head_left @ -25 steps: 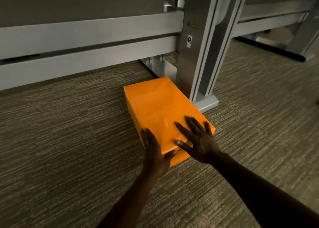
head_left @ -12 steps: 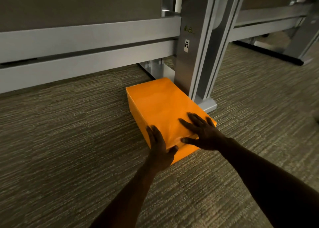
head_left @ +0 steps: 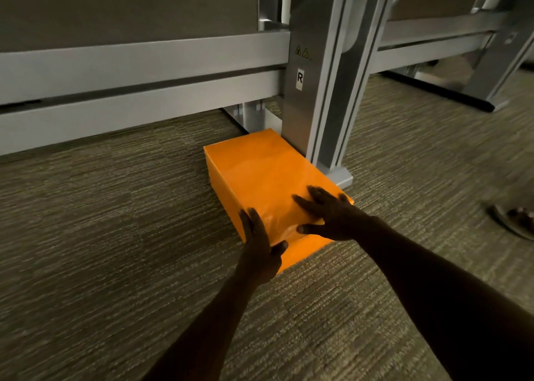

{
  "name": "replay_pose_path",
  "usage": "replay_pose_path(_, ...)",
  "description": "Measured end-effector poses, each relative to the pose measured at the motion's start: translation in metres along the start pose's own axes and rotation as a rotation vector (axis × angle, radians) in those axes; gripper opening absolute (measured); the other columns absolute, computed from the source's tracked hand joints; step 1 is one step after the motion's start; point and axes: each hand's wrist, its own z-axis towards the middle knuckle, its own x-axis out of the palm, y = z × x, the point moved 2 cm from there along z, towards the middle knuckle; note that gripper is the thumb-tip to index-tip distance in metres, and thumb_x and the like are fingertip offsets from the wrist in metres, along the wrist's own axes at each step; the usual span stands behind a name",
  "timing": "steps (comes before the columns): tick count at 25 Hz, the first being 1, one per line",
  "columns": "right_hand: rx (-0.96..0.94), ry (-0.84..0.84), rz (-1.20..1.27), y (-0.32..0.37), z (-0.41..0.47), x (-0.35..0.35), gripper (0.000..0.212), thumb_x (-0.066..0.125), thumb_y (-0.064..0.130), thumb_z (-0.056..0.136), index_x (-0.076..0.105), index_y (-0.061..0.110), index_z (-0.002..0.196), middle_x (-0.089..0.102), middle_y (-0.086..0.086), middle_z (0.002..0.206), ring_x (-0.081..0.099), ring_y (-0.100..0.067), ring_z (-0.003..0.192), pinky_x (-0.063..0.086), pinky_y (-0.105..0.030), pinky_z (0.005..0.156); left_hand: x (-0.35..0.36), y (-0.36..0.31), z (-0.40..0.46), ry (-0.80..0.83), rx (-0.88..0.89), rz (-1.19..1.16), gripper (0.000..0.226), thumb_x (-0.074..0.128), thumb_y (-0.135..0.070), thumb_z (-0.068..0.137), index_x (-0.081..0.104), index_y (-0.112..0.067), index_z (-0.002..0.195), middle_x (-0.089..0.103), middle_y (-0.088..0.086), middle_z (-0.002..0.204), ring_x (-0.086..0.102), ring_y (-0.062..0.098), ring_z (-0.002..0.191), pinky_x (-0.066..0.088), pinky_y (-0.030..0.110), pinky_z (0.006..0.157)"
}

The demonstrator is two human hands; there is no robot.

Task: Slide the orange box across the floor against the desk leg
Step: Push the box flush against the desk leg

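Note:
The orange box (head_left: 260,172) lies flat on the carpet, its long right side against the base of the grey metal desk leg (head_left: 315,77) marked "R". My left hand (head_left: 260,250) clasps the box's near left corner, fingers along the left side and thumb on the near end. My right hand (head_left: 332,216) presses flat on the near right part of the lid, fingers spread and thumb at the near edge. The box's near end is partly hidden by both hands.
The leg's foot plate (head_left: 342,177) juts out beside the box. Low grey crossbeams (head_left: 138,103) run along the left behind it. Another desk frame (head_left: 491,74) stands at the back right. A person's sandalled foot (head_left: 517,219) shows at the right edge. Carpet (head_left: 101,236) spreads to the left.
The box's near end has slid forward and closer to the leg's foot plate, with both hands travelling on it. The box now lies more in line with the leg.

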Motion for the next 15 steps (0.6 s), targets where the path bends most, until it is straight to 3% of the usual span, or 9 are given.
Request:
replay_pose_path(4, 0.004, 0.059, -0.073, 0.008, 0.019, -0.013, 0.094, 0.04, 0.084, 0.086, -0.001, 0.046, 0.161, -0.005, -0.007, 0.173, -0.001, -0.03, 0.159, 0.012, -0.066, 0.123, -0.006, 0.005, 0.015, -0.01, -0.007, 0.082, 0.106, 0.061, -0.028, 0.098, -0.028, -0.007, 0.152, -0.037, 0.02, 0.16, 0.004, 0.044, 0.155, 0.036, 0.047, 0.113)
replay_pose_path(8, 0.002, -0.03, -0.177, 0.038, 0.031, -0.022, 0.08, 0.057, 0.062, 0.095, 0.024, 0.031, 0.161, 0.026, -0.015, 0.165, 0.034, -0.038, 0.146, 0.036, -0.055, 0.115, -0.006, 0.012, 0.024, -0.028, -0.067, 0.092, 0.107, 0.063, -0.027, 0.096, -0.024, -0.004, 0.154, -0.033, 0.023, 0.161, 0.011, 0.047, 0.153, 0.037, 0.047, 0.11)
replay_pose_path(11, -0.135, -0.117, -0.01, 0.062, -0.001, 0.018, 0.067, 0.053, 0.046, 0.102, 0.026, 0.033, 0.162, 0.025, -0.011, 0.169, 0.023, -0.034, 0.155, 0.023, -0.054, 0.123, 0.001, 0.01, 0.021, 0.009, -0.09, 0.081, 0.114, 0.073, -0.026, 0.09, -0.018, -0.003, 0.155, -0.02, 0.025, 0.165, 0.015, 0.044, 0.153, 0.036, 0.045, 0.115)
replay_pose_path(13, -0.092, -0.133, 0.081, 0.072, -0.019, 0.033, 0.062, 0.046, 0.05, 0.104, 0.024, 0.039, 0.161, 0.016, -0.008, 0.172, 0.007, -0.037, 0.157, 0.015, -0.061, 0.123, -0.003, 0.008, 0.016, -0.025, -0.123, -0.022, 0.121, 0.082, -0.022, 0.082, -0.01, -0.005, 0.158, 0.007, 0.024, 0.168, 0.03, 0.039, 0.15, 0.039, 0.044, 0.114)
replay_pose_path(15, -0.019, -0.155, 0.097, 0.073, -0.02, 0.025, 0.061, 0.043, 0.057, 0.103, 0.026, 0.042, 0.16, 0.016, -0.007, 0.172, 0.005, -0.039, 0.157, 0.014, -0.063, 0.122, -0.007, 0.0, 0.011, -0.147, -0.115, -0.072, 0.113, 0.083, -0.019, 0.08, 0.005, -0.007, 0.161, 0.032, 0.023, 0.161, 0.044, 0.037, 0.142, 0.044, 0.041, 0.108)
